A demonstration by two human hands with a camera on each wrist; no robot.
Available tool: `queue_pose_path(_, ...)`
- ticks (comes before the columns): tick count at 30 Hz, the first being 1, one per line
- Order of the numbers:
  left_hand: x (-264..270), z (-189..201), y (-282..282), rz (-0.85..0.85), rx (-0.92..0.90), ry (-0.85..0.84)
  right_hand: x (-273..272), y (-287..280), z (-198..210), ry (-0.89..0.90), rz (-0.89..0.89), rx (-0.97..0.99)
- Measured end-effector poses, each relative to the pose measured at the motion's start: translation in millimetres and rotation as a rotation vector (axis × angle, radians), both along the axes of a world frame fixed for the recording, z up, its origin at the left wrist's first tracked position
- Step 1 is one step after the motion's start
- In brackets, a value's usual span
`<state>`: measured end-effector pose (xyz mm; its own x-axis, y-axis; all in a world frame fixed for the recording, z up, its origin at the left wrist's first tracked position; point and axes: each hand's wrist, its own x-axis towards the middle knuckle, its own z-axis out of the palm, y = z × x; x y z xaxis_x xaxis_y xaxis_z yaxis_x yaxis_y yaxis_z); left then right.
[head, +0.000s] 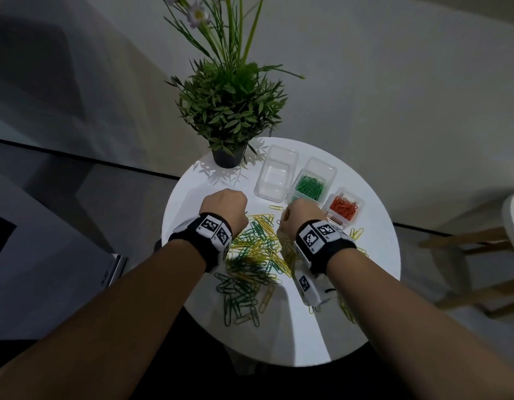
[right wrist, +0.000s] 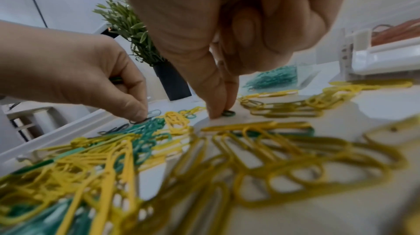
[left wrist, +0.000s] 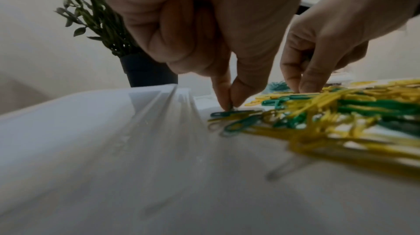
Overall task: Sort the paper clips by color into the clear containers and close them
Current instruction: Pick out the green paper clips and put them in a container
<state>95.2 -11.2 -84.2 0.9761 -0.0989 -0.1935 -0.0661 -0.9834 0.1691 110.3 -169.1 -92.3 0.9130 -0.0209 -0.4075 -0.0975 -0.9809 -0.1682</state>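
A small round white table [head: 365, 284] stands against a pale wall, with a potted plant [head: 230, 111] at its far edge and three clear containers beside it: an empty container [head: 276, 174], a green-clip container [head: 310, 183] and an orange-clip container [head: 344, 207], all with lids open. A mixed pile of yellow and green paper clips [head: 255, 255] lies in the middle, with strays toward the near edge.

The left hand [head: 224, 204] has thumb and forefinger pressed together on a green clip [left wrist: 232, 113] at the pile's far left fringe, the other fingers curled into the palm. The right hand [head: 300, 215] pinches a dark green clip [right wrist: 228, 113] on bare table near the green-clip container, its remaining fingers also folded.

Both hands seem to be picking greens. To do it well, each clip should probably be lifted straight up and shaken free, since neighbours may be hooked on, then dropped well inside the green container, not onto its rim.
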Motion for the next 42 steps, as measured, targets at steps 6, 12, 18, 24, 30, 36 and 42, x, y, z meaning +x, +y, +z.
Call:
queue_pose_path(6, -5.7, -1.3, 16.2, 0.259, -0.577, 0.082, 1.0, 1.8, -6.0, 0.075, 0.088, -0.024)
queue_pose_path(12, -27.7, 9.3, 28.5, 0.525, -1.117, 0.127, -6.7, 1.4, -1.1, 0.031, 0.100, -0.016)
queue_pose_path(18, -36.0, 12.0, 47.5, 0.553, -1.147, 0.215, -13.8, 18.0, 11.0, -0.070, 0.092, 0.139)
queue_pose_path(24, -33.7, 2.4, 45.8, 0.502, -1.067, 0.347, -10.1, 29.9, 0.6, -0.035, 0.116, 0.039)
queue_pose_path(30, -21.7, -3.5, 43.4, 0.244, -0.608, 0.180, -11.4, 20.9, 6.4, -0.030, 0.151, 0.013)
queue_pose_path(36, -11.0, 2.7, 36.4, -0.182, -0.009, 0.105, -16.6, -4.4, 16.7, -0.046, -0.006, 0.310)
queue_pose_path(42, -11.6, 0.1, 26.3, -0.311, 0.123, 0.017, -22.7, -11.6, 15.6, 0.073, -0.407, 0.739)
